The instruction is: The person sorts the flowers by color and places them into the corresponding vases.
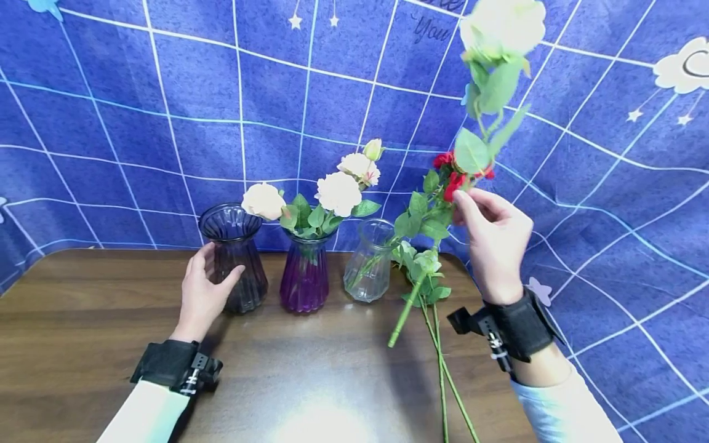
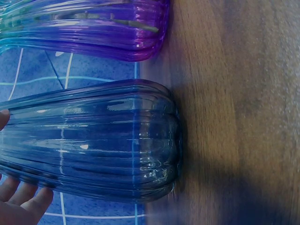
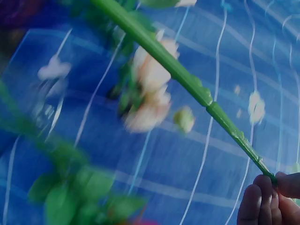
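My left hand (image 1: 202, 289) holds the dark ribbed glass vase (image 1: 244, 277), thumb on one side and fingers on the other; in the left wrist view the fingers (image 2: 40, 204) lie along its wall. My right hand (image 1: 495, 240) pinches the green stem (image 3: 187, 86) of a white rose (image 1: 501, 27), raised at the right with its bloom up and the stem's cut end (image 1: 394, 338) slanting down over the table. A purple vase (image 1: 304, 280) holds several pale roses (image 1: 339, 194). Beside it stands a clear glass vase (image 1: 368, 271) with green stems showing through or behind its glass.
Red flowers (image 1: 444, 161) and leafy stems (image 1: 423, 215) are at the right behind the raised stem. Long green stems (image 1: 443, 381) lie along the right part of the wooden table (image 1: 100, 344). A blue cloth with white lines (image 1: 194, 92) hangs behind.
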The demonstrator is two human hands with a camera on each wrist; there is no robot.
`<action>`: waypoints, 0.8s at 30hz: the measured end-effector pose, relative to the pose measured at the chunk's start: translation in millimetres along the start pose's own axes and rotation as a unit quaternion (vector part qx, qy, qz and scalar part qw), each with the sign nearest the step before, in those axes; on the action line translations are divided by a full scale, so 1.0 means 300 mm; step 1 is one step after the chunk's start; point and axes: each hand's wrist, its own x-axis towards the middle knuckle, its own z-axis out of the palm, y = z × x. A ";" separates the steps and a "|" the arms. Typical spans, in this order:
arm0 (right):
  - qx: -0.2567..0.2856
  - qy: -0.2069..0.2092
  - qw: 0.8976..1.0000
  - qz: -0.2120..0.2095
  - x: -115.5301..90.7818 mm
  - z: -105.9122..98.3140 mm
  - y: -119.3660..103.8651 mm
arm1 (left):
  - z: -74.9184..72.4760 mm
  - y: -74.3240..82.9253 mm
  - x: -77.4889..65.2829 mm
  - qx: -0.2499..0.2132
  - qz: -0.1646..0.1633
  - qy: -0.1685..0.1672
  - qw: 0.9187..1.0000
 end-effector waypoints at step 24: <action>0.158 -0.044 0.983 -0.088 -0.052 0.496 -0.213 | -0.012 -0.026 0.006 -0.008 0.017 -0.002 1.000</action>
